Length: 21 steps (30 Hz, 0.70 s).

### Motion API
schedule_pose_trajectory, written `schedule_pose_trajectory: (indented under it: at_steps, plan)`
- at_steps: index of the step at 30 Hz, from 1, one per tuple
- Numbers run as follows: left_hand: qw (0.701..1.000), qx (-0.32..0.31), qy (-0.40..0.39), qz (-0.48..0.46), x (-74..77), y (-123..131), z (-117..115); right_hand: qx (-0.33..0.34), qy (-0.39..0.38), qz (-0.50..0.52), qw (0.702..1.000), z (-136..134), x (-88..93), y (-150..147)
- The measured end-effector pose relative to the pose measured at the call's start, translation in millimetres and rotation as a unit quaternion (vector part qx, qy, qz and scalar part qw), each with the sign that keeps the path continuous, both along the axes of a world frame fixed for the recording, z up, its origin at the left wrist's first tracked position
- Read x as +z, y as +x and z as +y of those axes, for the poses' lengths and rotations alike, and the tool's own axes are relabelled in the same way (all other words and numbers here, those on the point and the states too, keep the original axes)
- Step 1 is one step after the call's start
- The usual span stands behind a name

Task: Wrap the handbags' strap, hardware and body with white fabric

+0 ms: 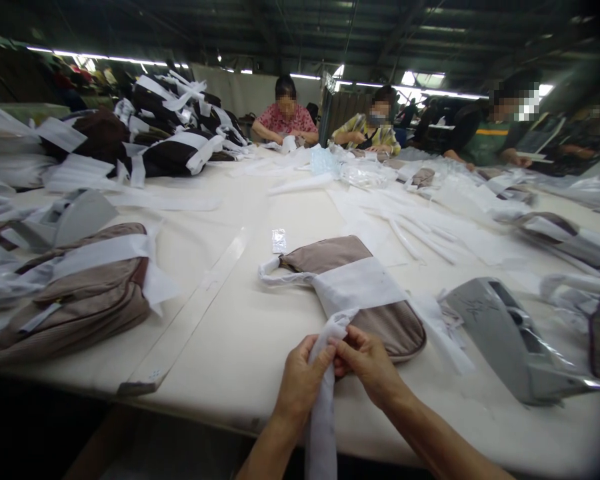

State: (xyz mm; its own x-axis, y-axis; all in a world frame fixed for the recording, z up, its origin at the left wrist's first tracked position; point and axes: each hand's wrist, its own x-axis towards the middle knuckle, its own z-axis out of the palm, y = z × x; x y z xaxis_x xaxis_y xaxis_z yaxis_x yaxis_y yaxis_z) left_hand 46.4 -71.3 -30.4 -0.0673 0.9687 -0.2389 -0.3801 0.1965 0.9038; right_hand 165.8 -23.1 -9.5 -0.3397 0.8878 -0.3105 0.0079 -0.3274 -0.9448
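Observation:
A taupe bag lies on the table in front of me, with a band of white wrapping paper around its middle. Its strap, wrapped in white, loops out at the left. At the bag's near edge both hands pinch a long white paper-wrapped strap that hangs over the table edge toward me. My left hand is closed around it from the left. From the right, the fingers of my right hand press on the same strap; some fingertips are hidden.
Grey tape dispensers stand at right and left. Another taupe bag lies left, near a dark bag pile. A small clear packet is beyond my bag. Several co-workers sit across the table.

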Motion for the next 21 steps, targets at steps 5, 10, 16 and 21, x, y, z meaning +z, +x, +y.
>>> schedule_pose_trajectory:
  at_steps: [5, 10, 16, 21]
  plan:
    - [0.997, 0.001, 0.013, 0.077, -0.3, 2.7, 3.1, 0.028, -0.054, 0.018, 0.998, 7.1, -4.7, 0.9]
    - [0.988, 0.024, -0.034, 0.147, -6.1, 2.8, 4.5, 0.056, 0.015, -0.069, 0.996, 6.0, 6.1, 10.7]
    - [0.984, 0.029, -0.133, 0.119, -13.9, 0.6, 16.2, -0.21, 0.308, -0.346, 0.861, 9.5, 72.9, 123.2]
    - [0.978, 0.056, -0.144, 0.142, 2.2, 2.8, 15.7, -0.339, 0.123, -0.433, 0.826, 33.0, 101.4, 260.4]
